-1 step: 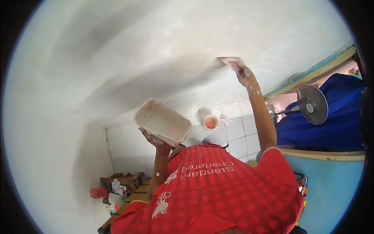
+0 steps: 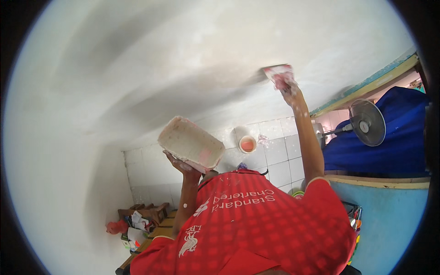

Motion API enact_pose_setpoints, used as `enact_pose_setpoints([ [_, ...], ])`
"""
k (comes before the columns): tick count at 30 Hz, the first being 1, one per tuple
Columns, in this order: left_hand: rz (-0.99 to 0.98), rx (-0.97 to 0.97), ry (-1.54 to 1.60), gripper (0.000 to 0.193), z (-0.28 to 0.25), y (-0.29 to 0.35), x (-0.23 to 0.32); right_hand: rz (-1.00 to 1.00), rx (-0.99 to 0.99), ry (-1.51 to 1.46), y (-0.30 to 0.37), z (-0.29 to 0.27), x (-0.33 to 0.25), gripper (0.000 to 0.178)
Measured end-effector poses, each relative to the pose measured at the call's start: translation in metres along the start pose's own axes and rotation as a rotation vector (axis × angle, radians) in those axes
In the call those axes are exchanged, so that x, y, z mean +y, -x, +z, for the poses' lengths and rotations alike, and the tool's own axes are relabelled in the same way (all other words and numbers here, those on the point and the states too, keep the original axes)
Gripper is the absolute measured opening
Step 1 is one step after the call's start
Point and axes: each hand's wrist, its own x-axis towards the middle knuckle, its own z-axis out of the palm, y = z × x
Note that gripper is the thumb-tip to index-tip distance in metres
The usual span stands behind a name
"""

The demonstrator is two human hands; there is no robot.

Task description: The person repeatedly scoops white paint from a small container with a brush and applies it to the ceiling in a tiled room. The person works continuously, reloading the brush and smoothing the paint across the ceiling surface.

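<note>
My left hand (image 2: 182, 166) is closed under the near-left edge of a rectangular tub (image 2: 190, 142), whose whitish inside is smeared with filler and carries a pink patch. My right hand (image 2: 289, 91), arm stretched up and out, grips a putty knife (image 2: 278, 74) with a wide blade smeared red and white. Its blade edge lies at the white plastered wall (image 2: 215, 41); blur hides whether it presses flat. White spatters dot my right wrist and forearm.
A white bucket (image 2: 247, 144) with orange-pink contents stands on the tiled floor (image 2: 277, 158). To the right are a fan (image 2: 365, 123), a blue cloth (image 2: 398, 133) and a light-blue partition (image 2: 389, 215). At lower left, a wooden bench (image 2: 156, 213) stands near a red bag (image 2: 117, 226).
The putty knife has shifted slightly right and up along the wall, and more of its blade face shows. My left hand and the tub have hardly moved.
</note>
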Motion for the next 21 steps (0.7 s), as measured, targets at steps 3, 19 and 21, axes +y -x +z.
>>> enact_pose_setpoints([
  [3, -0.071, -0.022, 0.083, 0.070, -0.009, -0.017, 0.004, 0.238, 0.480, -0.831, 0.035, -0.011, 0.028, 0.036],
  [19, -0.109, -0.023, 0.072, 0.067, -0.073, -0.056, 0.032, 0.392, 0.832, 0.478, -0.008, 0.246, 0.038, 0.050],
  [21, -0.127, -0.052, 0.092, 0.066, -0.073, -0.062, 0.030, 0.347, 0.697, 0.388, 0.006, 0.279, -0.003, 0.046],
])
